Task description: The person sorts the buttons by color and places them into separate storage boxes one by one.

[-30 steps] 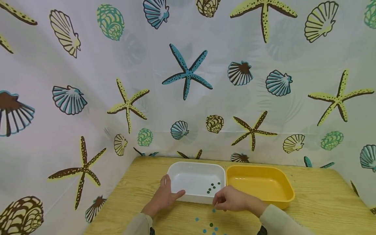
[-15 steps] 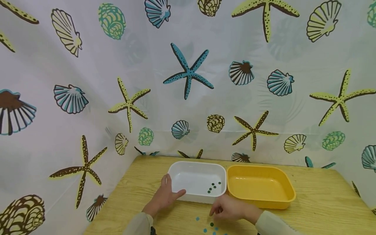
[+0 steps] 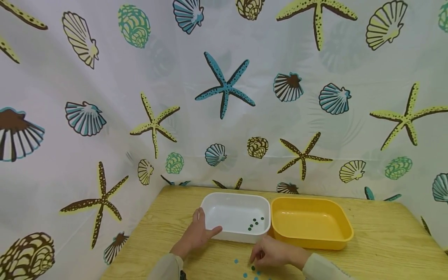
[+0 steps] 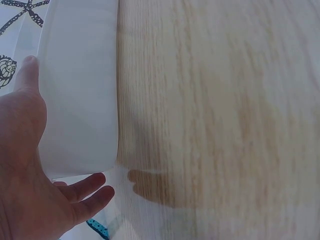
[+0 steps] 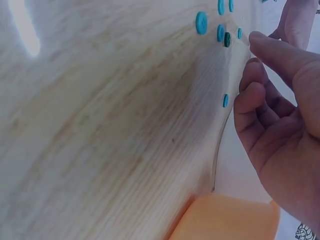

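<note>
My left hand (image 3: 195,234) rests at the near left corner of a white plastic bin (image 3: 241,235). Its thumb (image 4: 29,75) lies at the front rim, and the other fingers reach along the end wall. Several small dark green buttons (image 3: 256,223) lie inside. My right hand (image 3: 271,252) is low over the table in front, with the index finger extended and the others curled, nothing held. Just off its fingertips is a dark green button (image 5: 227,40) on the table. Several blue buttons (image 5: 201,23) are scattered around it, one (image 5: 225,100) below the curled fingers.
A yellow bin (image 3: 346,238) stands right against the white one, behind the right hand. Both sit on a wood-grain table (image 3: 378,229). A white curtain (image 3: 196,128) printed with starfish and shells hangs behind and at the sides.
My right hand has come down from the white bin's front edge toward the dark green button on the table. The left hand has stayed at the bin's corner.
</note>
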`<state>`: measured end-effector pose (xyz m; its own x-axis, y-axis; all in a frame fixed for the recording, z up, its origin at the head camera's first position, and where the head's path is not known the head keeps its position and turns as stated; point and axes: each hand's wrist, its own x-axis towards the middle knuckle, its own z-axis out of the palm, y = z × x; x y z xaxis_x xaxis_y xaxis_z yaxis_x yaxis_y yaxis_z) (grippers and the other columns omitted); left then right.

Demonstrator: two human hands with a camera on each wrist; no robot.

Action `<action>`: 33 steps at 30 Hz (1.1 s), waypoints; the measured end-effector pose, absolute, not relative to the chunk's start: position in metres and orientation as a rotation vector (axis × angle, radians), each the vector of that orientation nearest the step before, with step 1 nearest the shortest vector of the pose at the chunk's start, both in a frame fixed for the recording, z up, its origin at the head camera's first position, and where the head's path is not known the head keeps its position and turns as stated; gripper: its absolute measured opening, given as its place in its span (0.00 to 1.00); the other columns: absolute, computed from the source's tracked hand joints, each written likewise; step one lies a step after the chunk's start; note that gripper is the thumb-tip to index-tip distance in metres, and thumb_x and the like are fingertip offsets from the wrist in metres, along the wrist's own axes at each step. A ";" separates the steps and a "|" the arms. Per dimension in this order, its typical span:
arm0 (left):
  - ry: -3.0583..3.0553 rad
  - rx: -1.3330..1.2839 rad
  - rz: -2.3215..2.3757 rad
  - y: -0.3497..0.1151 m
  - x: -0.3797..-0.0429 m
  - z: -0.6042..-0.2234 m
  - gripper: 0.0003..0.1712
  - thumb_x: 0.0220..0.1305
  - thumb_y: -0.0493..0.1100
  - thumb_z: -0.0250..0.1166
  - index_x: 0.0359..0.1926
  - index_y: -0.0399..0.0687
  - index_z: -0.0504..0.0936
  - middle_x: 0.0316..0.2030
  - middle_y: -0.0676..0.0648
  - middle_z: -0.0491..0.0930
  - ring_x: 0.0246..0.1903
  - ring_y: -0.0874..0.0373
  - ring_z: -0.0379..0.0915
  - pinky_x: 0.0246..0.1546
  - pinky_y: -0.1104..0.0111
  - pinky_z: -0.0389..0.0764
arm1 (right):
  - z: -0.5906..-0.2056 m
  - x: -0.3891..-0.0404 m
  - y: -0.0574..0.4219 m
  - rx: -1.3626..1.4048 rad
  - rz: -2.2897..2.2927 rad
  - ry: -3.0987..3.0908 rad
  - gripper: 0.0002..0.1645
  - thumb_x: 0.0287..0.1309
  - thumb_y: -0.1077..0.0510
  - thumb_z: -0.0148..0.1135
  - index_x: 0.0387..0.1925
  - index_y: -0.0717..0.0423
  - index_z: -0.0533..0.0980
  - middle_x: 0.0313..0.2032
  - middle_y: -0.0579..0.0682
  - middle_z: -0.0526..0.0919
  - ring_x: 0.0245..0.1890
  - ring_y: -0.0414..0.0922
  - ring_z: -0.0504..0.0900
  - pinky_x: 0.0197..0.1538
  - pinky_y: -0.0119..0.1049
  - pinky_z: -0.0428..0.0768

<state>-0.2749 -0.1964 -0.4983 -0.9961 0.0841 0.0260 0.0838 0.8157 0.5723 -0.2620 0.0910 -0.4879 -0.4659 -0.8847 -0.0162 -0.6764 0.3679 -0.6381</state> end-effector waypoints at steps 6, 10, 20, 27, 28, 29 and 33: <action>2.989 0.142 0.947 -0.196 -0.274 -0.497 0.64 0.57 0.68 0.61 0.69 0.22 0.39 0.67 0.26 0.41 0.51 0.37 0.70 0.49 0.50 0.73 | -0.489 -0.262 0.090 -1.374 -0.789 2.264 0.06 0.55 0.63 0.65 0.35 0.56 0.84 0.24 0.33 0.76 0.25 0.27 0.69 0.30 0.23 0.73; 2.993 0.154 0.957 -0.197 -0.274 -0.497 0.64 0.57 0.67 0.61 0.68 0.21 0.40 0.67 0.25 0.41 0.50 0.37 0.70 0.48 0.50 0.73 | -0.491 -0.263 0.090 -1.396 -0.771 2.269 0.05 0.55 0.63 0.66 0.35 0.56 0.84 0.24 0.33 0.76 0.25 0.26 0.69 0.30 0.23 0.73; 2.977 0.129 0.947 -0.196 -0.275 -0.498 0.66 0.56 0.69 0.61 0.69 0.22 0.39 0.68 0.26 0.41 0.50 0.37 0.70 0.48 0.50 0.73 | -0.493 -0.262 0.087 -1.351 -0.783 2.239 0.05 0.55 0.63 0.66 0.35 0.56 0.84 0.24 0.33 0.77 0.24 0.26 0.69 0.29 0.23 0.74; 2.966 0.112 0.939 -0.196 -0.275 -0.496 0.65 0.57 0.68 0.61 0.69 0.23 0.38 0.68 0.28 0.40 0.50 0.39 0.70 0.49 0.51 0.73 | -0.497 -0.262 0.086 -1.344 -0.780 2.246 0.05 0.55 0.64 0.66 0.35 0.55 0.84 0.24 0.33 0.76 0.24 0.27 0.69 0.30 0.23 0.73; 2.963 0.110 0.940 -0.196 -0.274 -0.496 0.65 0.57 0.68 0.61 0.69 0.24 0.38 0.68 0.28 0.40 0.51 0.39 0.70 0.50 0.50 0.73 | -0.498 -0.263 0.086 -1.353 -0.776 2.252 0.05 0.55 0.64 0.66 0.35 0.55 0.84 0.24 0.33 0.76 0.24 0.26 0.69 0.30 0.23 0.73; 2.962 0.108 0.940 -0.196 -0.274 -0.496 0.65 0.57 0.69 0.61 0.69 0.24 0.38 0.68 0.28 0.40 0.51 0.39 0.70 0.50 0.50 0.73 | -0.498 -0.263 0.086 -1.352 -0.776 2.255 0.05 0.54 0.64 0.67 0.35 0.55 0.84 0.24 0.33 0.76 0.24 0.26 0.69 0.30 0.23 0.73; 2.963 0.104 0.939 -0.196 -0.274 -0.497 0.65 0.56 0.69 0.61 0.70 0.24 0.38 0.68 0.28 0.40 0.51 0.39 0.70 0.50 0.51 0.73 | -0.500 -0.264 0.086 -1.337 -0.779 2.258 0.06 0.54 0.64 0.67 0.35 0.54 0.84 0.25 0.33 0.76 0.25 0.27 0.69 0.30 0.23 0.73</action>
<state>-0.2743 -0.1962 -0.4966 -0.9972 0.0735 -0.0102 0.0542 0.8155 0.5762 -0.2640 0.0861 -0.5005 -0.4613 -0.8854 -0.0576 -0.6616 0.3865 -0.6426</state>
